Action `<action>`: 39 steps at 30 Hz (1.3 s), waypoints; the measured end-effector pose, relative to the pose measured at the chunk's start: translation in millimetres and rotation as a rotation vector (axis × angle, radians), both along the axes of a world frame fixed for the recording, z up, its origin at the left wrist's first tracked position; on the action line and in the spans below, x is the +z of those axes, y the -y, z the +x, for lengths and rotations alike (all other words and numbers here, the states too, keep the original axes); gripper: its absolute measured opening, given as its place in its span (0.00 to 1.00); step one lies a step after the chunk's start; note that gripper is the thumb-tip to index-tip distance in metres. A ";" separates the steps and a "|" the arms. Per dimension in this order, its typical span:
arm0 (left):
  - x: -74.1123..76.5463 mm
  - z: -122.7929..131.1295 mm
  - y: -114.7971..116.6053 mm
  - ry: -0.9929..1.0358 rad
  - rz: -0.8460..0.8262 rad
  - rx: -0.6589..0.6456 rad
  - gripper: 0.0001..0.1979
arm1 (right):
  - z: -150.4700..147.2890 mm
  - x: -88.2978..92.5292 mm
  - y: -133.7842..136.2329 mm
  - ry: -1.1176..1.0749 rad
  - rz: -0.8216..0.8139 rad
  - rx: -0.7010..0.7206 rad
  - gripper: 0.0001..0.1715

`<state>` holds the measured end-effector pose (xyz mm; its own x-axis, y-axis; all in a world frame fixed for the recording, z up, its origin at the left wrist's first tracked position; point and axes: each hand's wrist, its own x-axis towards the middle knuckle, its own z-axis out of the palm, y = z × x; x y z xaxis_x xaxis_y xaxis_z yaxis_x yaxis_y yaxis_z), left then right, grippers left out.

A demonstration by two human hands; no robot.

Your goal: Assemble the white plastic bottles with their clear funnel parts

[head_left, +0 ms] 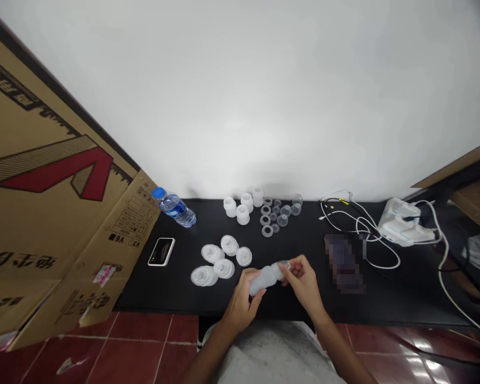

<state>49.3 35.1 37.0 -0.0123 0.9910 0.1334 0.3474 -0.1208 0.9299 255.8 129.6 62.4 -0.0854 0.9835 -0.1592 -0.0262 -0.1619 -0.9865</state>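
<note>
Both hands are clamped on a frosted white plastic bottle [265,280], held over the front part of the black tabletop [404,301]. The left hand [243,301] wraps the bottle's body from below, while the right hand [301,282] pinches its narrow end, where a clear piece [284,265] sits. The 2 hands are just apart. Just left of them lie white funnel-shaped flanges [214,265] in small stacks. Farther back stand white plastic caps [242,205] and clear rings [267,218]. A water bottle [175,209] lies on its side beside a cardboard box [52,176], and white cables [360,229] run near a white plastic device [404,223] on the right.
</note>
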 end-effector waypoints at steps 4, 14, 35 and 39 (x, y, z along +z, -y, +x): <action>0.1 1.9 -1.8 0.001 -0.003 -0.015 0.20 | -3.0 11.2 3.7 0.045 -0.020 0.078 0.28; 8.6 3.5 13.0 -0.164 0.111 0.055 0.31 | -6.7 36.9 -2.2 0.170 0.078 0.317 0.29; 5.6 -89.5 16.1 -0.091 0.019 0.511 0.65 | -67.6 -7.9 -48.4 0.326 0.130 0.615 0.67; -2.3 -82.6 8.8 -0.078 -0.001 0.535 0.62 | -85.5 -5.0 -44.8 0.319 0.104 0.586 0.76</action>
<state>-33.4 26.3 34.7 -0.5057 0.8490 0.1529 0.4284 0.0934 0.8987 170.3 174.4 57.4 -0.5740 0.8006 -0.1722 0.3324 0.0355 -0.9425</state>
